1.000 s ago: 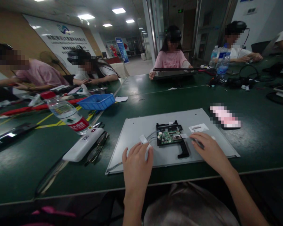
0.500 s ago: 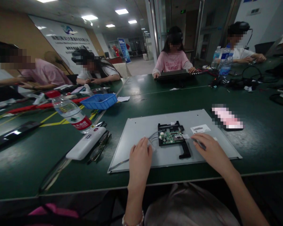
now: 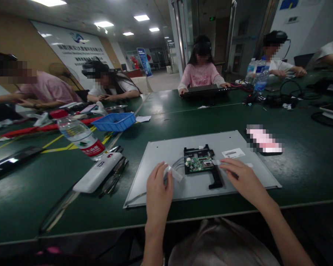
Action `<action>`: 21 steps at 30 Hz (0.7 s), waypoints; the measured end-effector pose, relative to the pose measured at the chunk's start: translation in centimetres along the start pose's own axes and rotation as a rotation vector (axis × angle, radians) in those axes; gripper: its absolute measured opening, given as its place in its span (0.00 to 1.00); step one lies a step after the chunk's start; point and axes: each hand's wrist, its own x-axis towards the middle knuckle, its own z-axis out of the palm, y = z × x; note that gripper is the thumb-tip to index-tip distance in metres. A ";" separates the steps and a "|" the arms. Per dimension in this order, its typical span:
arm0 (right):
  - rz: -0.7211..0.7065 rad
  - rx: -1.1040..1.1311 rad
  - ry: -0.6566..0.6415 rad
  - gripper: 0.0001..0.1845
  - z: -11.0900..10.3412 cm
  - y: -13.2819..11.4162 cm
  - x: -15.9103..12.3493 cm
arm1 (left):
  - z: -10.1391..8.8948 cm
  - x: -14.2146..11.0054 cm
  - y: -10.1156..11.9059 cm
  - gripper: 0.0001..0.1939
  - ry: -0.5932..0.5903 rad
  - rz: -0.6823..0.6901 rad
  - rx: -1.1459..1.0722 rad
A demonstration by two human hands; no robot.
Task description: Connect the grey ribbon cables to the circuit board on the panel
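A flat grey panel point(image 3: 166, 147) lies on the green table in front of me. At its middle is a green circuit board point(image 3: 198, 164) in a black bracket point(image 3: 217, 181), with thin grey cables point(image 3: 179, 161) running left from it. My left hand point(image 3: 158, 188) pinches a clear plastic strip point(image 3: 177, 175) above the panel, beside the cables. My right hand point(image 3: 245, 180) is closed, its fingertips by a small whitish tab point(image 3: 216, 162) at the board's right edge. A slim dark tool point(image 3: 234, 175) shows partly between its fingers; most of it is hidden.
On the left stand a white power bank point(image 3: 98, 173), glasses point(image 3: 115, 177), a water bottle point(image 3: 80, 136) and a blue tray point(image 3: 115, 122). A phone point(image 3: 263, 140) lies right of the panel. Several people work across the table, one at a black panel point(image 3: 205, 89).
My left hand has lifted slightly, and the clear strip shows more plainly in it. My right hand's fingertips have come nearer the board, and the dark tool is more hidden. The view has shifted slightly.
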 end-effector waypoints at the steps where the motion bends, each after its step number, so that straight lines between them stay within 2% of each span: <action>1: -0.027 -0.003 -0.019 0.19 0.1 0.0 -0.1 | -0.1 -0.1 0.2 0.14 -0.002 0.030 -0.002; 5: -0.108 -0.026 -0.093 0.25 0.4 0.3 -0.3 | -0.2 -0.4 0.7 0.18 -0.123 0.214 0.049; 7: -0.119 -0.053 -0.106 0.26 0.6 0.4 -0.2 | 0.0 -0.4 0.9 0.19 -0.171 0.250 0.101; 10: -0.116 -0.110 -0.087 0.26 0.7 0.4 0.0 | 0.2 -0.3 0.8 0.17 -0.174 0.226 0.187; 13: -0.078 -0.204 -0.007 0.25 0.5 0.4 0.0 | -0.4 0.1 0.6 0.16 -0.154 0.211 0.250; 16: -0.004 -0.304 0.080 0.26 0.3 0.7 -0.1 | -1.4 1.0 0.2 0.16 -0.056 0.186 0.273; 18: 0.029 -0.354 0.093 0.26 0.4 1.1 -0.3 | -1.9 1.8 -0.2 0.16 -0.005 0.183 0.283; 21: 0.040 -0.381 0.053 0.25 0.6 1.4 -0.6 | -1.7 2.8 -1.1 0.16 -0.079 0.171 0.301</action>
